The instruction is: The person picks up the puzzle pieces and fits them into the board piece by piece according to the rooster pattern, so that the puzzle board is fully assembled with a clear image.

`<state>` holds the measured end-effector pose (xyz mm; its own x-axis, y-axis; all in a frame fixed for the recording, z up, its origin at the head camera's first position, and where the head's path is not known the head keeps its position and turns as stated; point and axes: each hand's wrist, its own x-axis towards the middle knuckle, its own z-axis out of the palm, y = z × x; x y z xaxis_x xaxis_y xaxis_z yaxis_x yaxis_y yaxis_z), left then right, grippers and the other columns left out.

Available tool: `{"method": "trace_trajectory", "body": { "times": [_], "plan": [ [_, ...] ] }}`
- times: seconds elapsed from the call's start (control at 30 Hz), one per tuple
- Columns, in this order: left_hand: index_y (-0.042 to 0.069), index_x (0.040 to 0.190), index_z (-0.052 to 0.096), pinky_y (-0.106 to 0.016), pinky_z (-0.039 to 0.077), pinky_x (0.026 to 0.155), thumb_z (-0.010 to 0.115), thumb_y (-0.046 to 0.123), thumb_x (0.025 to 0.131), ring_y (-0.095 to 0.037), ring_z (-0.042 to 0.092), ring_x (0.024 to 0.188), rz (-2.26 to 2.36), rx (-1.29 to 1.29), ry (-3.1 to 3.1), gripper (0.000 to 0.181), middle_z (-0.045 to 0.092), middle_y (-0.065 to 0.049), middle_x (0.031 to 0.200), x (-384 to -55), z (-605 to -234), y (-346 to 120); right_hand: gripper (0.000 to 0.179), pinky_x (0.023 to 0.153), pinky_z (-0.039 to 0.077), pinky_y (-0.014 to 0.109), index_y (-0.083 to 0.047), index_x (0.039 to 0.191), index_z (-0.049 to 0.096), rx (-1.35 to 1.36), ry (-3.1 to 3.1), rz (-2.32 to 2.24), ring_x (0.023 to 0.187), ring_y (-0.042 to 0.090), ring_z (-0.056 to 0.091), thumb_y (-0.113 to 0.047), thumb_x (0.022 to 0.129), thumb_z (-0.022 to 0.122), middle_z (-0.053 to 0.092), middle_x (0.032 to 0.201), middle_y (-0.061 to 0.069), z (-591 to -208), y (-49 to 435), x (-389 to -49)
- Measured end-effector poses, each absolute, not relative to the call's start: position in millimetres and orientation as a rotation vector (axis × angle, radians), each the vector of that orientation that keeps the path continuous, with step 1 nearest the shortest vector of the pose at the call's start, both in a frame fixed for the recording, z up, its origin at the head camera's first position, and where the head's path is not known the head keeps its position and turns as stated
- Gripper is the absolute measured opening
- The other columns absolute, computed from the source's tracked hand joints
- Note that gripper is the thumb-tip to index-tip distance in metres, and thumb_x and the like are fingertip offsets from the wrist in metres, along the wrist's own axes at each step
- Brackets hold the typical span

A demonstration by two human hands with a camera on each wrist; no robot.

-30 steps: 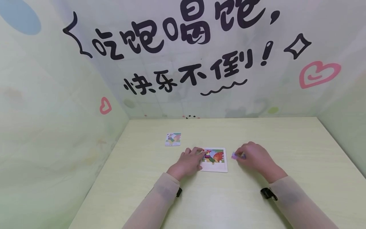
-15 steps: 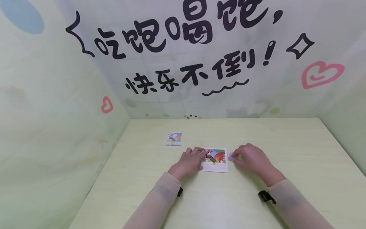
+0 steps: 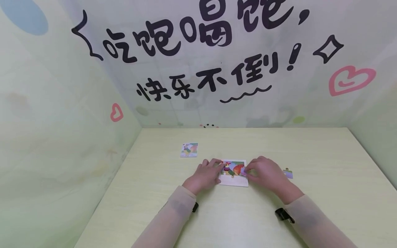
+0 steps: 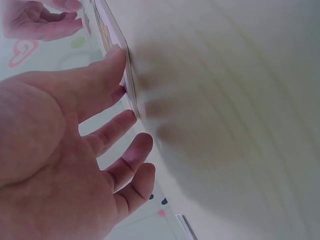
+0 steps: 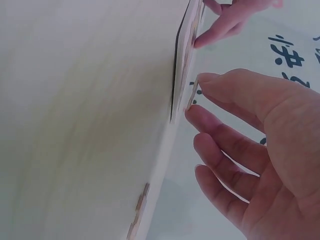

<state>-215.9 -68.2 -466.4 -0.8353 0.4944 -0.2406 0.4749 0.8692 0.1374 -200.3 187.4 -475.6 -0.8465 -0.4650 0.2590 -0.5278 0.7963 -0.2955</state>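
A white-framed jigsaw puzzle board [image 3: 234, 181] with a partly assembled rooster picture lies mid-table; its lower strip is bare white. My left hand [image 3: 204, 176] holds the board at its left side, the thumb near the lower left corner and a finger reaching onto the picture. Between the thumb and index finger of my right hand [image 3: 267, 174] is a small purple puzzle piece [image 3: 243, 171], over the board's right edge. Seen edge-on in the right wrist view, that puzzle piece [image 5: 192, 95] is tilted and stands apart from the board [image 5: 184, 60].
Another puzzle piece [image 3: 288, 173], purple with an orange-green tab, lies right of the right hand, partly hidden by the wrist. A square rooster picture card [image 3: 189, 150] lies at the back left. Printed fabric walls [image 3: 173, 113] enclose the table [image 3: 223, 217].
The right hand has carried the purple piece leftward from beside the board to over its right edge. The loose piece behind it has come into view. The left hand has stayed on the board.
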Motion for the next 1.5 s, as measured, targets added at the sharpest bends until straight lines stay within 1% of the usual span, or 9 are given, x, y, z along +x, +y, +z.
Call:
{"method": "trace_trajectory", "body": {
  "times": [0.13,0.33,0.43,0.53,0.67,0.8,1.2,1.33,1.5],
  "plan": [
    [0.025,0.16,0.04,-0.041,0.041,0.104,0.067,0.034,0.101,-0.027,0.04,0.134,0.098,0.739,2.777,0.066,0.034,0.004,0.166,-217,-465,-67,0.009,0.081,0.057,0.043,-0.018,0.089,0.083,0.804,-2.812,0.502,0.088,0.022,0.067,-0.019,0.081,0.087,0.078,0.092,-0.001,-472,179,-200],
    [0.025,0.16,0.041,-0.043,0.042,0.104,0.067,0.034,0.1,-0.027,0.041,0.133,0.092,0.739,2.78,0.066,0.035,0.003,0.165,-218,-464,-66,0.008,0.08,0.056,0.042,-0.02,0.086,0.082,0.85,-2.794,0.468,0.085,0.02,0.066,-0.021,0.08,0.088,0.078,0.092,-0.005,-474,166,-199],
    [0.025,0.159,0.042,-0.043,0.042,0.104,0.068,0.034,0.1,-0.027,0.041,0.132,0.091,0.729,2.774,0.066,0.035,0.003,0.165,-217,-464,-66,0.008,0.078,0.055,0.041,-0.021,0.086,0.082,0.884,-2.78,0.455,0.081,0.018,0.064,-0.022,0.08,0.088,0.079,0.091,-0.008,-475,161,-197],
    [0.026,0.16,0.041,-0.043,0.042,0.104,0.068,0.034,0.1,-0.027,0.041,0.133,0.098,0.72,2.769,0.066,0.035,0.004,0.165,-217,-465,-66,0.007,0.08,0.055,0.044,-0.023,0.086,0.083,0.889,-2.786,0.424,0.079,0.016,0.062,-0.023,0.081,0.088,0.079,0.09,-0.01,-476,156,-196],
    [0.027,0.16,0.041,-0.04,0.042,0.103,0.068,0.035,0.099,-0.025,0.041,0.132,0.099,0.723,2.777,0.067,0.035,0.005,0.165,-217,-466,-67,0.006,0.089,0.054,0.052,-0.024,0.088,0.082,0.893,-2.791,0.396,0.088,0.019,0.066,-0.025,0.083,0.086,0.078,0.094,-0.009,-477,150,-196],
    [0.027,0.16,0.041,-0.038,0.042,0.101,0.068,0.035,0.099,-0.024,0.042,0.132,0.085,0.731,2.787,0.067,0.036,0.005,0.165,-217,-467,-67,0.007,0.092,0.054,0.054,-0.023,0.089,0.083,0.905,-2.791,0.392,0.095,0.022,0.067,-0.025,0.084,0.086,0.079,0.095,-0.007,-477,143,-197],
    [0.029,0.16,0.04,-0.041,0.041,0.102,0.067,0.034,0.1,-0.025,0.041,0.131,0.124,0.737,2.767,0.066,0.034,0.005,0.166,-217,-468,-69,0.009,0.089,0.052,0.05,-0.02,0.091,0.084,0.919,-2.82,0.386,0.087,0.019,0.062,-0.02,0.082,0.086,0.078,0.093,-0.005,-475,129,-198],
    [0.03,0.16,0.039,-0.042,0.041,0.104,0.067,0.033,0.1,-0.026,0.04,0.135,0.132,0.74,2.76,0.067,0.033,0.005,0.166,-217,-468,-70,0.01,0.088,0.053,0.05,-0.02,0.09,0.083,0.936,-2.804,0.363,0.086,0.019,0.062,-0.02,0.081,0.087,0.078,0.093,-0.005,-476,125,-199],
    [0.029,0.16,0.039,-0.044,0.041,0.107,0.067,0.034,0.1,-0.027,0.041,0.137,0.136,0.735,2.762,0.067,0.034,0.004,0.166,-217,-465,-70,0.01,0.083,0.054,0.048,-0.019,0.089,0.083,0.97,-2.778,0.359,0.085,0.02,0.063,-0.016,0.081,0.087,0.077,0.092,-0.004,-476,120,-202]
  ]
}}
